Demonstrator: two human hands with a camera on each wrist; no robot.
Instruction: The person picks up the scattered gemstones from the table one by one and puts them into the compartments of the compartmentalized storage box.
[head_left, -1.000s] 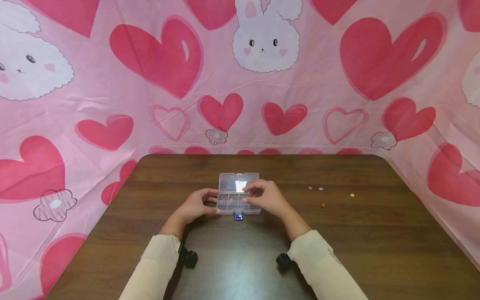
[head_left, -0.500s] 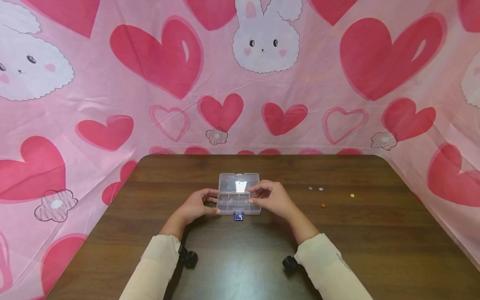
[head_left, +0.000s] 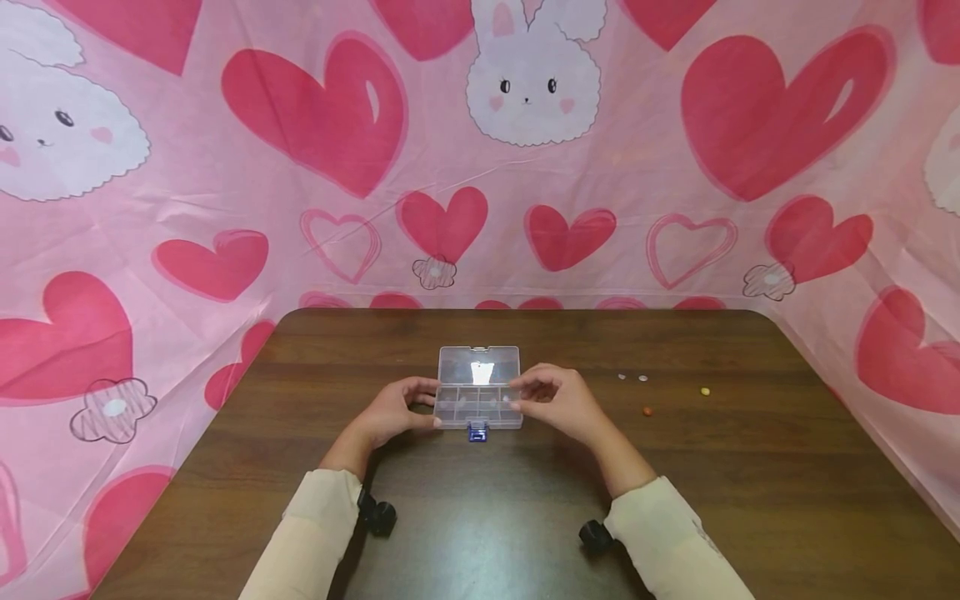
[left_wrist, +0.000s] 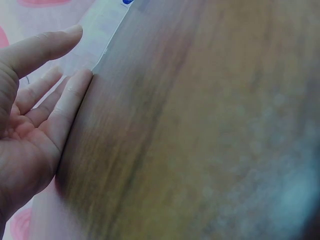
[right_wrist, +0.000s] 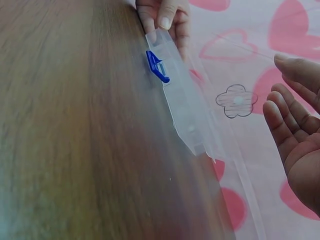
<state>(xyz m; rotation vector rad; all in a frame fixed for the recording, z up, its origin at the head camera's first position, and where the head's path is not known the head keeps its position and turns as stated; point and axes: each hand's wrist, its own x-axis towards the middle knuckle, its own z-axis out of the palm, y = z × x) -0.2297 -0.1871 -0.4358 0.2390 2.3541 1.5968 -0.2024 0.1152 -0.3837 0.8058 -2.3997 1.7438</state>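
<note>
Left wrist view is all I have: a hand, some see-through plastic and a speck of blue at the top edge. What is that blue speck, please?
Observer: It is a latch on the front edge of a clear plastic box with small compartments.

Visitor: Oh, a box! Is it closed?

Observer: No, the head view shows its lid open, on the far side.

Visitor: And is anything else lying about?

Observer: Yes, four small pieces lie on the table, right of the box and beyond the right hand: a yellow one, an orange one and two pale ones.
</note>
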